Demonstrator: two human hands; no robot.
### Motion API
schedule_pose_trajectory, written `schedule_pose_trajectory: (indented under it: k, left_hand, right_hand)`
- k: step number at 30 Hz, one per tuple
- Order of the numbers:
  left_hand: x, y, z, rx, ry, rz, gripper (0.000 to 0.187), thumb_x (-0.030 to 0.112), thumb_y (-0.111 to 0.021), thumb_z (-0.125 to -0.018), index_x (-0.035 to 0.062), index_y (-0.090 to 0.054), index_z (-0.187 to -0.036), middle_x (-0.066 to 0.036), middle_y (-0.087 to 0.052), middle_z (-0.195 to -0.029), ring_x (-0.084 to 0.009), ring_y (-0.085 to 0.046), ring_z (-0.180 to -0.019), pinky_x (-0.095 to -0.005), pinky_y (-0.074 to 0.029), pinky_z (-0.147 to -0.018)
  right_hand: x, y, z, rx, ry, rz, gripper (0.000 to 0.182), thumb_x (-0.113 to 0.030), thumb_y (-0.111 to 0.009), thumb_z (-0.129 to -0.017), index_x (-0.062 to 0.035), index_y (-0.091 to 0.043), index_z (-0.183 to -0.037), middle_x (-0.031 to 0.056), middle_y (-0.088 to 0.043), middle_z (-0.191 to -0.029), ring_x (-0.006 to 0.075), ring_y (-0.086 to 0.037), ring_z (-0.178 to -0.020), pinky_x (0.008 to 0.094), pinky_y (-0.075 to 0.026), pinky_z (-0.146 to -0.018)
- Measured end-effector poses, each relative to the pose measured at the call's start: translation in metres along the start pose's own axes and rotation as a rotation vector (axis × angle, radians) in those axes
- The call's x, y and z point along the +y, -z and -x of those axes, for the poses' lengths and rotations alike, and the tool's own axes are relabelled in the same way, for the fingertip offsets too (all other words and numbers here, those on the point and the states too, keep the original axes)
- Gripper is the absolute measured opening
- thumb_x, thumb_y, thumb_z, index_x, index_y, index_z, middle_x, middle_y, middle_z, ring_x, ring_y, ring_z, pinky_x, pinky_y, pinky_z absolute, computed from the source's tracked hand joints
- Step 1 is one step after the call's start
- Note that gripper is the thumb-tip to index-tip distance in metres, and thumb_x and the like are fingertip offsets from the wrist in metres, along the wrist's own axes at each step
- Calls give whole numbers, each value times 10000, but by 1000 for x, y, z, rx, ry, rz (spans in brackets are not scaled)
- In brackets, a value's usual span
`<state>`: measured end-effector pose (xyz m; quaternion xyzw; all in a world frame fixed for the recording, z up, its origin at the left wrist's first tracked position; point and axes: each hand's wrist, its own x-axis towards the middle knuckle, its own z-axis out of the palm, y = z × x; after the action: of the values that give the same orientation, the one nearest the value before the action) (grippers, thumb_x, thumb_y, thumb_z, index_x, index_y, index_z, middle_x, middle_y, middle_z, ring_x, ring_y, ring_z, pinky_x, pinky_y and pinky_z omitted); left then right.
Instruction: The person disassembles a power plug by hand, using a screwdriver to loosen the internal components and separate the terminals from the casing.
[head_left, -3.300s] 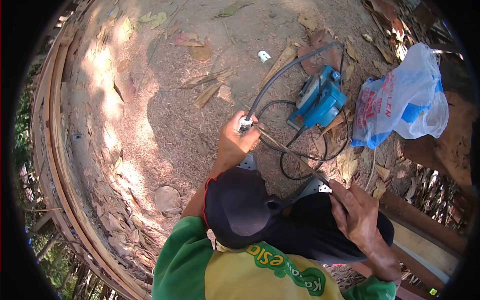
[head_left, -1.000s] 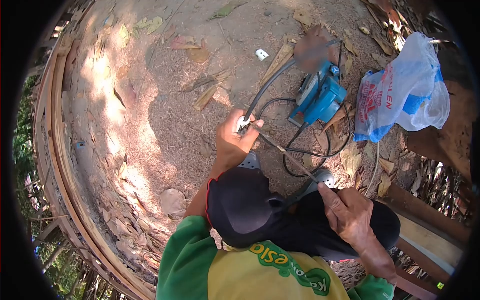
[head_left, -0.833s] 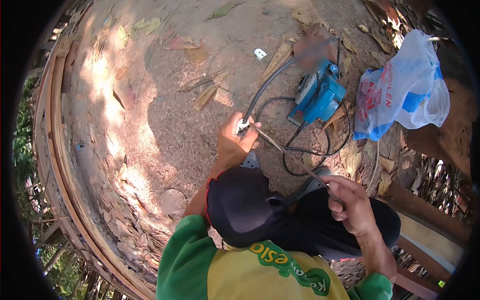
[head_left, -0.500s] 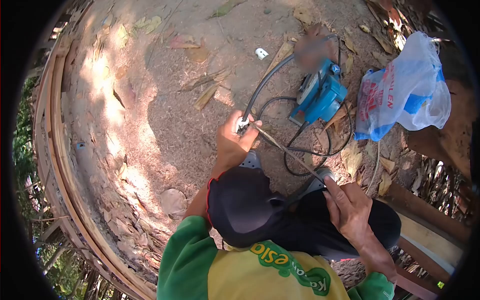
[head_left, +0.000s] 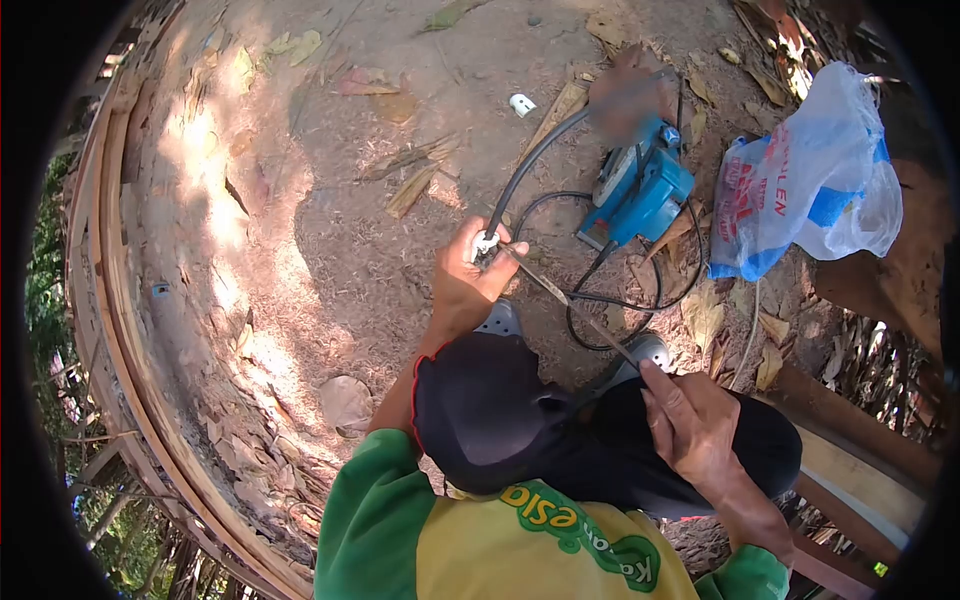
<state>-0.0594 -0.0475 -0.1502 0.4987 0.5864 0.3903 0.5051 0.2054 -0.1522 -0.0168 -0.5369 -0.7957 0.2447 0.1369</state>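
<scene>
My left hand (head_left: 468, 275) is closed around an opened white electrical plug (head_left: 484, 243), with the black cable (head_left: 515, 180) running up out of it. Between the fingers, the plug's inner parts are partly hidden. My right hand (head_left: 695, 420) grips a long, thin screwdriver (head_left: 590, 318); its handle is covered by the palm. The screwdriver's far end lies at the plug, beside my left fingertips. A small white plug cover (head_left: 522, 105) rests on the ground further ahead.
A blue power planer (head_left: 640, 190) sits on the dirt, its cord looped nearby. To its right stands a plastic bag (head_left: 805, 180). Dry leaves (head_left: 412, 190) and shavings litter the ground. Timber lengths (head_left: 110, 290) run along the left, with boards (head_left: 860, 475) at lower right.
My right hand has shifted slightly left, and the screwdriver has turned a little in its grip. My left hand and the plug stay almost in place.
</scene>
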Motion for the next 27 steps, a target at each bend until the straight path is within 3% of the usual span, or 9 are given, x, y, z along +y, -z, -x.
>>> schedule_pose_trajectory:
  k: [1, 3, 5, 8, 9, 12, 15, 18, 27]
  left_hand:
    - [-3, -2, 0, 9, -1, 31, 187, 89, -748, -855, 50, -571, -904, 22, -581, -739, -47, -514, -701, -240, -439, -636]
    - [-7, -3, -2, 29, -2, 90, 196, 99, -755, -852, 53, -571, -904, 24, -573, -735, -47, -503, -691, -240, -429, -624]
    - [-9, -2, -3, 26, -10, 82, 199, 98, -758, -846, 53, -571, -896, 19, -574, -737, -51, -505, -692, -242, -431, -627]
    - [-8, 1, -2, 29, -28, 27, 203, 96, -765, -837, 51, -572, -884, 11, -575, -734, -60, -510, -694, -245, -433, -632]
    - [-6, 1, -3, 33, -38, 5, 205, 95, -767, -834, 50, -573, -880, 8, -575, -732, -63, -512, -694, -247, -434, -634]
    - [2, -4, -4, 54, -58, -67, 206, 123, -768, -837, 47, -581, -874, 3, -573, -725, -69, -507, -695, -251, -432, -632]
    - [2, -3, -4, 20, -9, -30, 216, 162, -764, -847, 40, -589, -877, 3, -571, -715, -68, -498, -695, -252, -427, -628]
    - [6, -2, -3, 28, 41, 42, 233, 188, -757, -856, 25, -592, -876, -1, -571, -707, -69, -492, -685, -253, -425, -624]
    - [13, -2, -1, 72, 25, -23, 223, 192, -768, -843, 41, -607, -872, 43, -541, -710, -48, -467, -673, -229, -387, -597]
  right_hand:
    - [-1, -3, 2, -22, -6, -4, 401, -98, -699, -884, -36, -622, -1273, 94, -546, -679, 262, -570, -598, 305, -466, -549]
    - [-2, -15, 1, 55, -114, -287, 400, -107, -685, -901, -30, -611, -1287, 63, -522, -656, 211, -533, -564, 314, -447, -525]
    - [-11, -13, 0, -39, -598, -825, 362, -140, -639, -948, -2, -601, -1280, 1, -512, -648, 103, -467, -539, 298, -400, -478]
    - [-2, 4, -12, -110, -1179, -1585, 335, -176, -606, -977, 28, -609, -1242, -13, -547, -685, 65, -468, -565, 257, -383, -485]
    - [2, 3, -6, -169, -1120, -1662, 315, -190, -595, -982, 24, -621, -1211, -8, -569, -712, 63, -481, -569, 230, -353, -480]
    - [-4, -2, -2, -151, -898, -1159, 305, -164, -620, -959, 28, -632, -1196, 21, -583, -701, 94, -500, -555, 253, -386, -490]
    - [-6, -2, 3, 70, -262, -484, 289, -128, -649, -929, 34, -650, -1169, 77, -601, -692, 147, -543, -559, 282, -437, -521]
    - [-8, 8, 2, 4, -272, -403, 288, -92, -673, -899, 29, -664, -1160, 122, -616, -707, 194, -579, -581, 307, -474, -570]
    - [-4, -7, 3, 38, -222, -413, 346, -48, -685, -873, -6, -652, -1214, 112, -592, -697, 220, -563, -572, 337, -456, -550]
